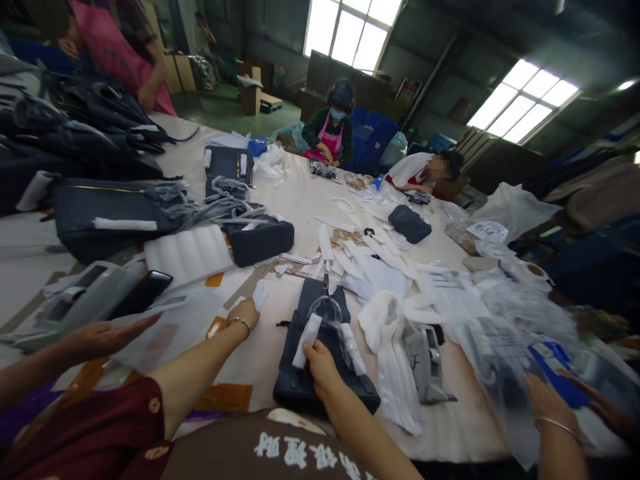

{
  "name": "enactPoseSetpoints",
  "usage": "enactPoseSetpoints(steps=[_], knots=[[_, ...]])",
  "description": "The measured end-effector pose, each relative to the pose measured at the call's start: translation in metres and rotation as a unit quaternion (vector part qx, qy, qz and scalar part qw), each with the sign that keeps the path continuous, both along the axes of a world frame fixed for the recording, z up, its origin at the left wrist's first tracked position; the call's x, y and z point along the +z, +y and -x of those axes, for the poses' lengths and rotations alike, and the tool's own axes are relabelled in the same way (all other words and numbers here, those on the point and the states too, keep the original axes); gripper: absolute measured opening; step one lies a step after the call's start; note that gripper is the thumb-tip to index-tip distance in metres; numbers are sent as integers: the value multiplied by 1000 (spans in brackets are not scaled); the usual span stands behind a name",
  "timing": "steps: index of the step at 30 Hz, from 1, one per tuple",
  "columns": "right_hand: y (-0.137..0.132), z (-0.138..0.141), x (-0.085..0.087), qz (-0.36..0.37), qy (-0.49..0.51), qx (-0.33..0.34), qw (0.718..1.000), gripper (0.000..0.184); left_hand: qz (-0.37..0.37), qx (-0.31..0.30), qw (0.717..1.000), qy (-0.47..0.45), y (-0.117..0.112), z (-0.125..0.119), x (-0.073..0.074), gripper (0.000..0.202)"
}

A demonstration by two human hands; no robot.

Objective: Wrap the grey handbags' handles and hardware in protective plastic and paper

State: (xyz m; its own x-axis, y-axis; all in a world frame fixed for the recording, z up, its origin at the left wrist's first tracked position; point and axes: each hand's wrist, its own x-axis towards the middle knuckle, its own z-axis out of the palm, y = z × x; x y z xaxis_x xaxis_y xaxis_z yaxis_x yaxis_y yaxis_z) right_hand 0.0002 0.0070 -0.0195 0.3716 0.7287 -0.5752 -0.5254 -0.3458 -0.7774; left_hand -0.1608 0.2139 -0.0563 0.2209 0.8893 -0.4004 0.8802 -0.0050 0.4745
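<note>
A dark grey bag (pixel 300 390) lies flat at the near table edge in front of me. My right hand (pixel 321 368) rests on it, fingers closed on a white strip (pixel 306 341) that lies across the bag beside clear plastic wrap (pixel 327 310). My left hand (pixel 244 315), with a bracelet on the wrist, reaches forward to the left of the bag. Its fingers are curled on a small white piece (pixel 260 293) on the table top.
Another person's open hand (pixel 107 333) lies flat at my left beside a grey device (pixel 80 297). A third person's hands (pixel 550 400) press on plastic bags at the right. White strips (pixel 370 263), dark bags (pixel 260 240) and a tape dispenser (pixel 425 360) litter the table. Other people work at the far end.
</note>
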Motion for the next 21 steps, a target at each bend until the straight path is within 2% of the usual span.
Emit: enactPoseSetpoints(steps=[5, 9, 12, 16, 21], knots=[[1, -1, 0, 2, -4, 3, 1000, 33, 28, 81, 992, -89, 1, 5, -5, 18], [3, -3, 1, 16, -2, 15, 1000, 27, 96, 159, 966, -181, 2, 8, -6, 23], [3, -6, -4, 7, 8, 19, 1000, 26, 177, 200, 927, -262, -3, 13, 2, 28], [3, -8, -12, -8, 30, 21, 999, 26, 268, 226, 867, -353, -15, 19, 18, 34], [5, -7, -7, 2, 30, 9, 1000, 21, 342, 245, 802, -424, -27, 20, 33, 20]])
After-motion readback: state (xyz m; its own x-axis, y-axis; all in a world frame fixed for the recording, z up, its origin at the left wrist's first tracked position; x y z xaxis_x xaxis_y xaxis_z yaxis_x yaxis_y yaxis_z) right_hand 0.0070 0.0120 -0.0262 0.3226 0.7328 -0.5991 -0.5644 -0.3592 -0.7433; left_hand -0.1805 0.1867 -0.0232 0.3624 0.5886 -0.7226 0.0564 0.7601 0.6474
